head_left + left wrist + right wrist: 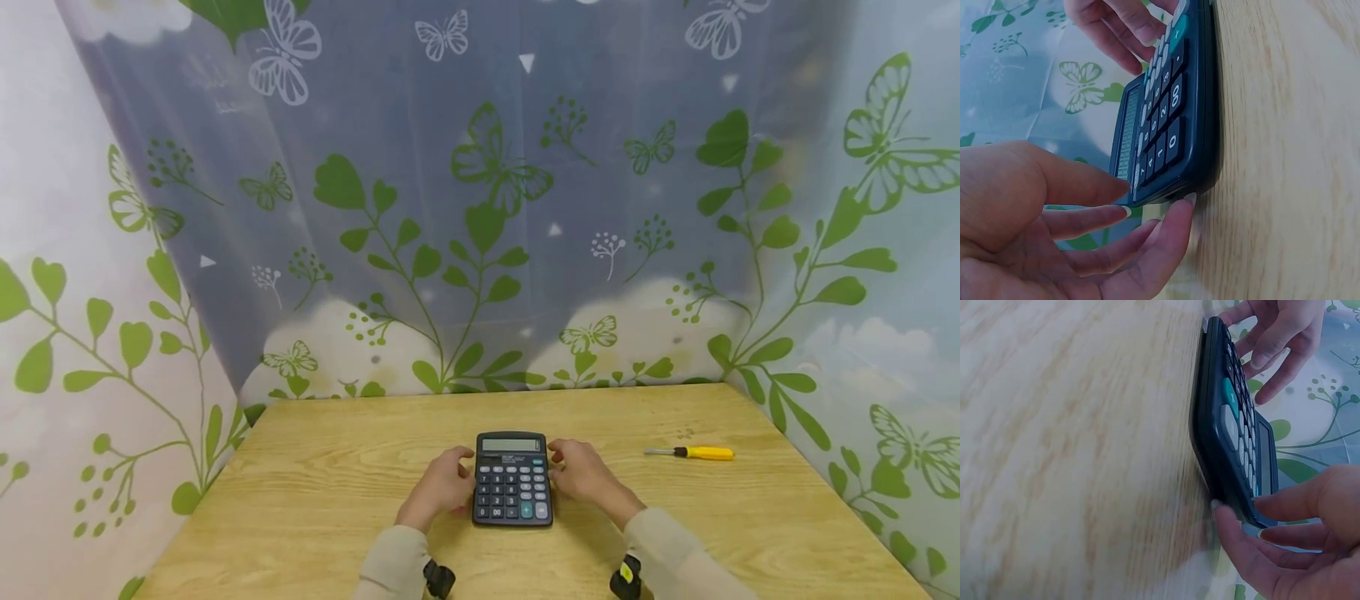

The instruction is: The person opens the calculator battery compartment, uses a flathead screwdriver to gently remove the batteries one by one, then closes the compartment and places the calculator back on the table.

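A dark calculator (513,479) lies face up on the wooden table, its display at the far end and "0" showing. Along its left edge, my left hand (446,483) holds it, thumb over the upper rim and fingertips against the side. My right hand (583,473) grips the opposite edge the same way. In the left wrist view the left fingers (1169,234) curl in at the calculator's (1166,119) lower side. The right thumb (1288,503) is at the calculator's rim in the right wrist view, with a fingertip low at its corner.
To the right on the table (300,500) lies a screwdriver (708,452) with a yellow handle, its shaft pointing left. Behind the table hangs a printed curtain (405,250) with leaves and butterflies; similar cloth borders both sides.
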Motion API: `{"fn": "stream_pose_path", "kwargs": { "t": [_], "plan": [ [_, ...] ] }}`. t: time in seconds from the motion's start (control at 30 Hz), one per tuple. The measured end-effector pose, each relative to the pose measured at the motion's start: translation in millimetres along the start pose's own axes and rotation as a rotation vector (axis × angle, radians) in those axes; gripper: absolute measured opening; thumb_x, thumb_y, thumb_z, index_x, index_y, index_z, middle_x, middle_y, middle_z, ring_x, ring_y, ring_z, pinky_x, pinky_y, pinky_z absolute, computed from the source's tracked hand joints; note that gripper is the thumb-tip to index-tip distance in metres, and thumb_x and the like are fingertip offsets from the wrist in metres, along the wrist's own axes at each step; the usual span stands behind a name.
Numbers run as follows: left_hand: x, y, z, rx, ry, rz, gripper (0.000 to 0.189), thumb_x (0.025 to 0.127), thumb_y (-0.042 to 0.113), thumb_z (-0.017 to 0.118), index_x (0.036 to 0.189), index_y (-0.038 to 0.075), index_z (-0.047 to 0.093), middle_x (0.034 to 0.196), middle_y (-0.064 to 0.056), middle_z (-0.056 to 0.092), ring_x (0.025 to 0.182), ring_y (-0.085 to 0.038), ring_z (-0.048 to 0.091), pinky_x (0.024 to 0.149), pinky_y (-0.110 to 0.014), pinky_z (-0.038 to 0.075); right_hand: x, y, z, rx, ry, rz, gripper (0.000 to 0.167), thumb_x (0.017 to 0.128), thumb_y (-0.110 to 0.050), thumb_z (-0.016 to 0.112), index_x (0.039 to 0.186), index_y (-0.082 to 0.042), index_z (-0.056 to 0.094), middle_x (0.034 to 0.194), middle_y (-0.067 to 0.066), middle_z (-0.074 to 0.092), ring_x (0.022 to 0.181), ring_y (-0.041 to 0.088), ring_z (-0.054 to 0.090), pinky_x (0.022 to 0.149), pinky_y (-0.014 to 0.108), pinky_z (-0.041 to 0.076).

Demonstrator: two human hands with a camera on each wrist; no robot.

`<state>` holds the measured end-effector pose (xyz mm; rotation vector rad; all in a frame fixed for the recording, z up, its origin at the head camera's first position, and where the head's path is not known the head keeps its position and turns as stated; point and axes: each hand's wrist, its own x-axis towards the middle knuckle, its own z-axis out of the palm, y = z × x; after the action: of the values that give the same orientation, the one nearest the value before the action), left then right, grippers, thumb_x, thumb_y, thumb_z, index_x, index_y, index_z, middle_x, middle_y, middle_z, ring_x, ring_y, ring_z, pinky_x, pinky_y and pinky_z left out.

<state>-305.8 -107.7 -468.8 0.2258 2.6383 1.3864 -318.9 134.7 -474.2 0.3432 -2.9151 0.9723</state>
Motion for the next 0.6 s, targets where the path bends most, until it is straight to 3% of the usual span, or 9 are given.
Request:
{"fn": "stream_pose_path", "kwargs": {
  "t": [0.4, 0.6],
  "plan": [
    [4.7, -9.3, 5.3, -0.031, 0.001, 0.001, 0.05, 0.092, -0.006, 0.055, 0.142, -0.007, 0.051, 0.103, -0.019, 0.059, 0.076, -0.021, 0.065, 0.054, -0.034, 0.065, 2.9, 1.6, 4.6, 0.048, -0.024, 0.059, 0.042, 0.091, 0.002, 0.073, 0.13, 0.011, 0.062, 0.11, 0.022, 0.072, 0.098, 0.027, 0.069, 0.078, 0.036, 0.065],
    [6.7, -7.0, 4.9, -0.036, 0.0, -0.007, 0.056, 0.092, -0.006, 0.054, 0.147, -0.006, 0.048, 0.107, -0.022, 0.061, 0.074, -0.023, 0.068, 0.052, -0.034, 0.065, 4.3, 1.1, 5.9, 0.125, -0.036, 0.088, 0.045, 0.093, 0.004, 0.07, 0.135, 0.013, 0.057, 0.113, 0.025, 0.069, 0.092, 0.025, 0.07, 0.062, 0.028, 0.064]
  ]
}}
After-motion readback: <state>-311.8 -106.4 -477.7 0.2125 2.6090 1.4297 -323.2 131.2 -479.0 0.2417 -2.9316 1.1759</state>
